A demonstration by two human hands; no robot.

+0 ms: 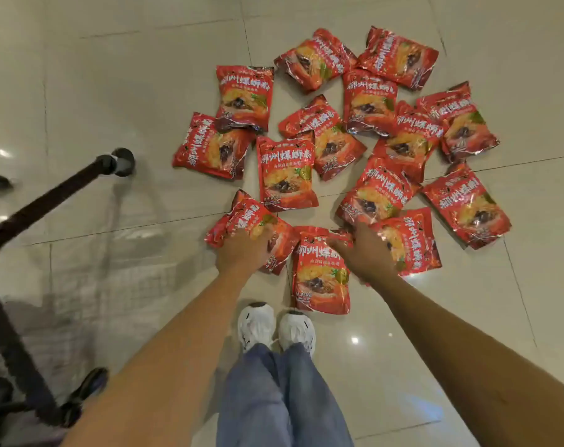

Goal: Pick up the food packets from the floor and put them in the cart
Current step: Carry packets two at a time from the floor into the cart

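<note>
Head view, looking straight down at a glossy beige tiled floor (113, 75).

Item 1: food packets (287, 172), red foil with a printed noodle picture, about fourteen. They lie scattered flat on the floor ahead of the person, several overlapping at the edges. All are on the floor.

Item 2: near-left packet (245, 217), tilted, crumpled at its near end. The left hand (242, 253) lies on it with the fingers curled down into the foil, gripping it; the fingertips are hidden under the hand.

Item 3: centre packet (319, 279), upright to the viewer, its lower edge just beside the toes.

Item 4: near-right packet (413, 243), partly under the right hand (367, 253). That hand sits over the meeting of items 3 and 4, thumb on the top edge of the centre packet, fingers bent downward and out of sight; whether it grips either packet cannot be told.

Item 5: cart (48, 201), dark frame with a capped handle end, at the left edge, well apart from the packets, with wheels at lower left.

Item 6: white shoes (258, 324) and blue trousers (274, 398), bottom centre.
</note>
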